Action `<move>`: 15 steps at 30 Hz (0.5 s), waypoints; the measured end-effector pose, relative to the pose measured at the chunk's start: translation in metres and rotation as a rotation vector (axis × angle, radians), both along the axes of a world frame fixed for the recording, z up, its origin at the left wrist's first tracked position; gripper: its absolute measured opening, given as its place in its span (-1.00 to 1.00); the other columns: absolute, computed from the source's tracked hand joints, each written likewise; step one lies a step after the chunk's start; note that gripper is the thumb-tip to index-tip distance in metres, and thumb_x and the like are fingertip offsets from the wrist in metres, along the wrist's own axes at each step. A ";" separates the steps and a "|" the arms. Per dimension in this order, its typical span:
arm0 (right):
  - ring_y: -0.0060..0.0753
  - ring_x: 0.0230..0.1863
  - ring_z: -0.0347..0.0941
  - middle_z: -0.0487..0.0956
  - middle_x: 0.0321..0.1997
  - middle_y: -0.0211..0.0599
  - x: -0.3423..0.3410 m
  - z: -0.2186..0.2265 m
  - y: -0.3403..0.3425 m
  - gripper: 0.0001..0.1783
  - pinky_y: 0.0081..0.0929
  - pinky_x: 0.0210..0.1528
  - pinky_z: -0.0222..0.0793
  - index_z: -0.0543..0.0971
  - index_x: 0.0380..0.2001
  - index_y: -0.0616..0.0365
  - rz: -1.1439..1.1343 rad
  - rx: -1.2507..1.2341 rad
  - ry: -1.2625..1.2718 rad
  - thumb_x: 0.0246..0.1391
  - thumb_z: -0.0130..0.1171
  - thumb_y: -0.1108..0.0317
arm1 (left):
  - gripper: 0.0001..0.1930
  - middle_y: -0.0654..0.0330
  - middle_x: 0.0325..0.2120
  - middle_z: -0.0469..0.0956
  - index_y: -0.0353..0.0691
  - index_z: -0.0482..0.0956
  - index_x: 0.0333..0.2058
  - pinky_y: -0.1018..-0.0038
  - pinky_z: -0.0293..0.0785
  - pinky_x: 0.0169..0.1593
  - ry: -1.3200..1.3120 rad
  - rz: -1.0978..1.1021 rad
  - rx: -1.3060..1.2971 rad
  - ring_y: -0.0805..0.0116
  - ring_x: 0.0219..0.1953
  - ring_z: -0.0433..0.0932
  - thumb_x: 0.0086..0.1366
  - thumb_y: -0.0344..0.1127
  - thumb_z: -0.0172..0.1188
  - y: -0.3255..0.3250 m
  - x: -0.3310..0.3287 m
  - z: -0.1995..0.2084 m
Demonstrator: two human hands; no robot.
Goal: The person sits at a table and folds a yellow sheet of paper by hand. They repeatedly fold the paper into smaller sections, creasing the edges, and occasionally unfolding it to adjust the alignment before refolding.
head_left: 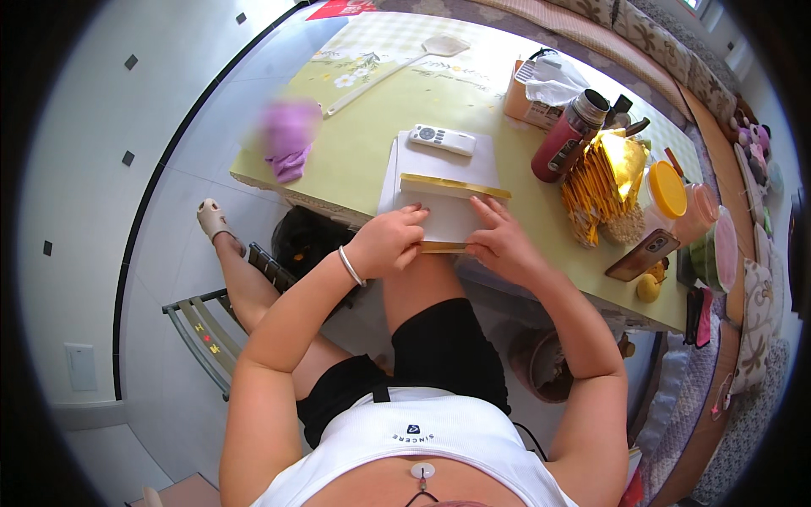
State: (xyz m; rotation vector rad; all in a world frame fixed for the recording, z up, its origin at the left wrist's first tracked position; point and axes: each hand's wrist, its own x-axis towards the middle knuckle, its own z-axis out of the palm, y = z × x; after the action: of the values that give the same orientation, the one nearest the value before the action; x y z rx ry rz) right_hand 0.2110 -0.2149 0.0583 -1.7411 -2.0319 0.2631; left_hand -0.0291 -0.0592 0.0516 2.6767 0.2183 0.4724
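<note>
We work at the near edge of the bench (355, 160), seated, with both hands on a small gold sheet (443, 247) that lies at the front edge of a white pad (443, 182).

Left to right:

1. Pink cloth (287, 139), blurred, sits near the left edge of the bench, well apart from the work. It needs no attention.
2. Left hand (390, 241) is curled, fingers closed down onto the left end of the gold sheet. We judge it is pinching or pressing a fold; we keep the pressure flat and even so the crease runs straight.
3. Right hand (500, 241) lies with fingers spread narrow, pressing the right end of the sheet and the pad beneath it. We hold this end still while the left hand works.
4. A second gold strip (454, 185) lies across the pad, just behind the hands. A remote (442, 139) rests on the pad's far edge.
5. Red flask (568, 135), a gold stack (604, 182), an orange-lidded jar (667, 193) and a phone (642, 254) crowd the right.

Edges and room: the sheet sits at the bench edge, partly over the lap, so we judge it could slip off if released. Open room lies left of the pad. The right elbow has little clearance from the phone.
</note>
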 end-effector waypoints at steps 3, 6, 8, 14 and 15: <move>0.17 0.38 0.26 0.30 0.43 0.13 0.013 -0.009 0.005 -0.81 -0.08 0.34 0.25 0.71 -0.29 0.10 -0.015 -0.055 0.215 0.15 0.31 0.23 | -0.92 -0.17 0.23 0.42 -0.24 0.56 -0.44 0.11 0.32 0.28 -0.049 0.037 0.079 -0.17 0.29 0.36 0.07 -0.41 0.26 0.002 0.008 0.011; 0.17 0.32 0.33 0.35 0.38 0.21 0.021 -0.016 0.008 -0.78 -0.17 0.29 0.29 0.70 -0.29 0.16 -0.036 -0.042 0.289 0.16 0.31 0.23 | -0.90 -0.08 0.19 0.46 -0.23 0.58 -0.42 0.12 0.29 0.26 -0.045 0.070 0.029 -0.09 0.28 0.35 0.10 -0.36 0.28 0.012 0.013 0.005; 0.14 0.23 0.40 0.43 0.29 0.20 0.022 -0.014 0.012 -0.78 -0.22 0.23 0.34 0.69 -0.31 0.20 -0.092 -0.024 0.337 0.16 0.31 0.24 | -0.90 -0.03 0.15 0.50 -0.23 0.59 -0.41 0.10 0.31 0.23 0.008 0.074 -0.006 -0.07 0.23 0.39 0.11 -0.36 0.28 0.017 0.015 0.003; -0.05 -0.19 0.56 0.60 -0.19 -0.11 0.030 -0.012 0.030 -0.79 -0.30 -0.13 0.46 0.64 -0.42 0.25 -0.370 -0.048 0.428 0.11 0.33 0.30 | -0.86 -0.01 -0.25 0.59 -0.33 0.56 -0.46 0.22 0.46 -0.04 -0.130 0.151 -0.192 -0.04 -0.15 0.53 0.15 -0.37 0.28 0.035 0.026 -0.016; -0.08 -0.24 0.55 0.58 -0.25 -0.16 0.029 -0.019 0.033 -0.79 -0.29 -0.17 0.46 0.64 -0.44 0.24 -0.415 0.012 0.413 0.10 0.34 0.29 | -0.85 -0.01 -0.33 0.58 -0.34 0.56 -0.47 0.24 0.47 -0.08 -0.133 0.195 -0.269 -0.04 -0.20 0.52 0.15 -0.37 0.28 0.037 0.030 -0.017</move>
State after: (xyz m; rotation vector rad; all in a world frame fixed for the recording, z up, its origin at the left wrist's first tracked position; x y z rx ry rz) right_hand 0.2405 -0.1819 0.0391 -1.8675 -1.3506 0.4314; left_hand 0.0009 -0.0225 0.0350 2.3624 0.4715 0.6308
